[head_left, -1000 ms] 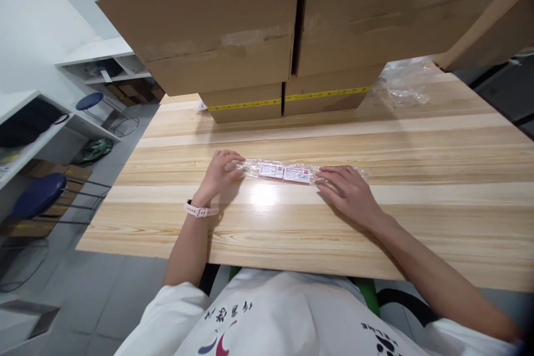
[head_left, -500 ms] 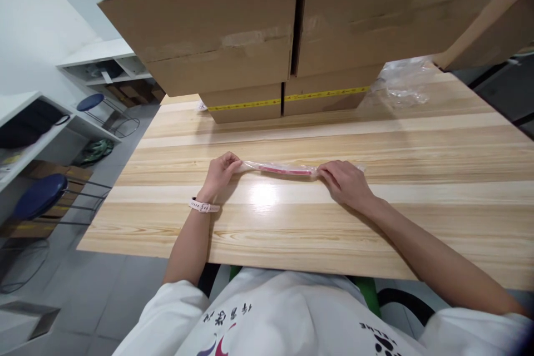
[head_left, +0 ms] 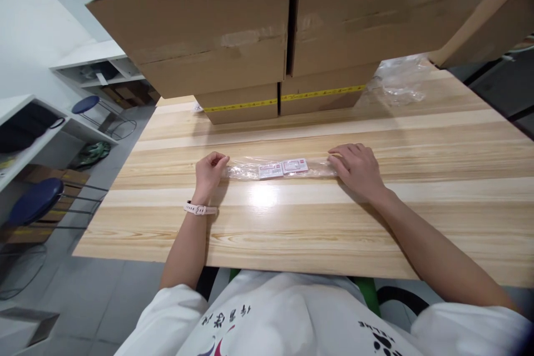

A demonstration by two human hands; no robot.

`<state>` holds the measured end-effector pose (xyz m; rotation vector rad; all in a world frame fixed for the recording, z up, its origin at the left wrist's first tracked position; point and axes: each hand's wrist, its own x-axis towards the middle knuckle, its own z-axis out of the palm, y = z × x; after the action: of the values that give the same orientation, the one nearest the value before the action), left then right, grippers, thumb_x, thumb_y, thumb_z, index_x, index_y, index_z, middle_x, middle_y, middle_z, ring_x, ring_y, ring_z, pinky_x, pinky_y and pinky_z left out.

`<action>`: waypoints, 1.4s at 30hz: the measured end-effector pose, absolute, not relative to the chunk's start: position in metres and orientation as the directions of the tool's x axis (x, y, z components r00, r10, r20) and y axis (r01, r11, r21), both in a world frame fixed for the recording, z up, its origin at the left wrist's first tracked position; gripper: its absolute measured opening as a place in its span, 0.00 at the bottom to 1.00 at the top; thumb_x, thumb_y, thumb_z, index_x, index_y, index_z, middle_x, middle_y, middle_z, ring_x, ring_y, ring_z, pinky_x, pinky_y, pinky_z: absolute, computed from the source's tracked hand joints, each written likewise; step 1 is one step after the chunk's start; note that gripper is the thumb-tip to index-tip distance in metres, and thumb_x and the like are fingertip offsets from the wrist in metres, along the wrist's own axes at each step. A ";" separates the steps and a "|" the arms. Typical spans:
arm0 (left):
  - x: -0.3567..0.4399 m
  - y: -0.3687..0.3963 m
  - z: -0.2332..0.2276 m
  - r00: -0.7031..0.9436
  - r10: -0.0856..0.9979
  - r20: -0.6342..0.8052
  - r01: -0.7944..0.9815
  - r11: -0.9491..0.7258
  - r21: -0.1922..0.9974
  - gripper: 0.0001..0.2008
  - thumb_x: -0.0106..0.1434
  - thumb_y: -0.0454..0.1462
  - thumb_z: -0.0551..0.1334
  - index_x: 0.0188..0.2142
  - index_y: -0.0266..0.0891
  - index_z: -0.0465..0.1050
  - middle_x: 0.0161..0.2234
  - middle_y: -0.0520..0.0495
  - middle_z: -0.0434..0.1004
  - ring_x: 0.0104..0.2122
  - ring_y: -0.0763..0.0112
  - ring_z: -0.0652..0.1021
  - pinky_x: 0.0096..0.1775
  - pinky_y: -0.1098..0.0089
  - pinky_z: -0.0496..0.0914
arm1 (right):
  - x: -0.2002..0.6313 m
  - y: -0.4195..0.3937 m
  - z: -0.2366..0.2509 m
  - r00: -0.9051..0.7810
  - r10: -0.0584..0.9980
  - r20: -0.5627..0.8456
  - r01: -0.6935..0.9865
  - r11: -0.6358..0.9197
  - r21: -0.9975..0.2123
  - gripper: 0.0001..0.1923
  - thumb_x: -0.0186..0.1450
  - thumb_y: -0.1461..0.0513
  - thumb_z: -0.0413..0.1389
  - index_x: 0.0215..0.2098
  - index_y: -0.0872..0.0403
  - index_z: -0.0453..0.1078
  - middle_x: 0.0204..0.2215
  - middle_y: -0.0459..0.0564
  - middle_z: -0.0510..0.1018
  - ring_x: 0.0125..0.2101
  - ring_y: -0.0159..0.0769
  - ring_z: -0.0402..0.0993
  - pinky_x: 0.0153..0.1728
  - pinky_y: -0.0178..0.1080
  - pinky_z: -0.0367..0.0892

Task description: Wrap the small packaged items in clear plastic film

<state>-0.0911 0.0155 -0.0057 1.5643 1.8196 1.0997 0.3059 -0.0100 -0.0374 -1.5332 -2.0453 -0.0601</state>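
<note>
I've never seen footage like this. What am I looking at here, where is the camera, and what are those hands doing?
There is no machine here: a person wears a camera on the head, looking down at their own two bare hands over a wooden table. The left hand, with a pale wristband, pinches one end of a long clear plastic packet with small red-and-white labels. The right hand lies flat on the other end. The packet rests on the table. Behind it stand stacked cardboard boxes, and a crumpled clear bag lies to the right.
</note>
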 end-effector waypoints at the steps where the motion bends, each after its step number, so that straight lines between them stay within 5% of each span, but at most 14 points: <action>1: -0.092 0.016 -0.005 -0.235 0.960 0.153 0.564 0.007 0.826 0.10 0.57 0.43 0.66 0.27 0.39 0.75 0.26 0.50 0.76 0.28 0.69 0.72 0.33 0.70 0.65 | 0.307 -0.012 -0.038 -0.189 0.863 0.467 0.884 0.357 -0.301 0.15 0.73 0.55 0.48 0.46 0.51 0.76 0.43 0.55 0.81 0.46 0.51 0.72 0.47 0.50 0.61; 8: -0.098 0.008 0.013 -0.099 0.977 0.186 0.337 -0.143 0.931 0.09 0.57 0.43 0.70 0.29 0.40 0.78 0.32 0.49 0.82 0.37 0.67 0.79 0.47 0.65 0.71 | 0.313 -0.017 -0.035 -0.339 0.828 0.446 0.811 0.498 -0.307 0.19 0.70 0.48 0.55 0.49 0.50 0.77 0.33 0.50 0.81 0.38 0.44 0.73 0.47 0.48 0.58; 11: -0.111 0.003 0.024 0.046 0.987 0.151 0.324 -0.158 0.933 0.09 0.55 0.43 0.73 0.27 0.41 0.79 0.29 0.50 0.81 0.35 0.66 0.79 0.51 0.60 0.71 | 0.316 -0.021 -0.025 -0.413 0.834 0.367 0.779 0.532 -0.332 0.14 0.70 0.51 0.56 0.38 0.49 0.79 0.28 0.47 0.78 0.34 0.41 0.72 0.43 0.47 0.56; 14: -0.125 -0.003 0.033 0.229 0.968 0.098 0.381 -0.182 0.906 0.10 0.53 0.44 0.74 0.25 0.42 0.80 0.28 0.49 0.81 0.34 0.65 0.79 0.56 0.56 0.68 | 0.317 -0.034 -0.010 -0.471 0.832 0.292 0.751 0.552 -0.361 0.14 0.69 0.55 0.56 0.29 0.50 0.77 0.34 0.48 0.80 0.38 0.43 0.72 0.45 0.48 0.56; 18: -0.137 -0.018 0.039 0.439 0.898 -0.041 0.535 -0.224 0.814 0.11 0.57 0.47 0.73 0.28 0.43 0.82 0.33 0.47 0.83 0.37 0.62 0.81 0.62 0.51 0.60 | 0.314 -0.063 0.007 -0.550 0.799 0.244 0.708 0.601 -0.372 0.12 0.70 0.58 0.54 0.31 0.50 0.76 0.44 0.49 0.81 0.47 0.45 0.73 0.51 0.51 0.56; 23: -0.157 -0.037 0.027 0.439 0.881 -0.179 0.742 -0.243 0.624 0.15 0.60 0.52 0.69 0.28 0.45 0.82 0.38 0.49 0.84 0.43 0.59 0.80 0.66 0.46 0.47 | 0.317 -0.104 0.007 -0.572 0.820 0.020 0.750 0.532 -0.394 0.14 0.75 0.57 0.47 0.40 0.49 0.74 0.41 0.50 0.80 0.40 0.41 0.74 0.45 0.48 0.62; 29: -0.154 -0.048 0.031 0.244 0.969 0.027 0.912 -0.239 0.333 0.16 0.65 0.50 0.62 0.31 0.43 0.79 0.38 0.45 0.83 0.44 0.54 0.78 0.61 0.42 0.56 | 0.325 -0.141 0.009 -0.484 0.858 -0.172 0.834 0.393 -0.388 0.17 0.75 0.50 0.47 0.44 0.47 0.75 0.40 0.52 0.79 0.37 0.43 0.74 0.41 0.47 0.66; 32: -0.106 -0.062 0.032 0.389 0.914 0.114 0.824 -0.400 0.401 0.17 0.71 0.50 0.58 0.41 0.42 0.80 0.44 0.42 0.82 0.48 0.55 0.78 0.56 0.51 0.68 | 0.325 -0.144 0.014 -0.513 0.827 -0.230 0.808 0.375 -0.454 0.18 0.75 0.49 0.47 0.44 0.47 0.76 0.40 0.51 0.80 0.39 0.43 0.75 0.40 0.45 0.67; 34: -0.066 -0.076 0.024 0.544 0.834 0.098 0.703 -0.516 0.490 0.20 0.74 0.50 0.55 0.54 0.43 0.76 0.57 0.41 0.76 0.58 0.56 0.74 0.58 0.53 0.69 | 0.327 -0.139 0.015 -0.497 0.844 -0.202 0.804 0.360 -0.473 0.19 0.75 0.49 0.46 0.46 0.47 0.76 0.43 0.51 0.79 0.42 0.43 0.76 0.42 0.45 0.68; 36: -0.034 -0.090 0.011 0.713 0.701 0.007 0.605 -0.621 0.498 0.30 0.72 0.55 0.55 0.68 0.47 0.61 0.69 0.41 0.61 0.69 0.53 0.61 0.67 0.46 0.59 | 0.335 -0.131 0.012 -0.424 0.895 -0.135 0.830 0.326 -0.452 0.19 0.75 0.49 0.46 0.48 0.47 0.75 0.48 0.51 0.78 0.47 0.44 0.76 0.44 0.45 0.69; 39: -0.012 -0.105 -0.006 0.817 0.564 -0.123 0.551 -0.699 0.456 0.40 0.68 0.59 0.57 0.73 0.53 0.48 0.74 0.43 0.47 0.74 0.47 0.45 0.69 0.34 0.40 | 0.353 -0.120 0.007 -0.213 0.977 -0.029 0.927 0.193 -0.321 0.19 0.74 0.50 0.47 0.49 0.49 0.76 0.50 0.53 0.78 0.47 0.47 0.76 0.39 0.45 0.70; 42: -0.014 -0.108 -0.013 0.815 0.555 -0.166 0.567 -0.704 0.427 0.40 0.69 0.59 0.54 0.74 0.55 0.41 0.75 0.45 0.42 0.74 0.46 0.41 0.66 0.31 0.30 | 0.359 -0.112 0.008 -0.002 0.985 0.170 0.983 0.032 -0.179 0.18 0.74 0.53 0.48 0.45 0.52 0.78 0.45 0.56 0.80 0.45 0.51 0.76 0.34 0.45 0.69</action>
<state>-0.0141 -0.1084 -0.0129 2.5322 0.8333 -0.0347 0.3590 -0.1115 0.0076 -2.0275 -2.0628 0.0117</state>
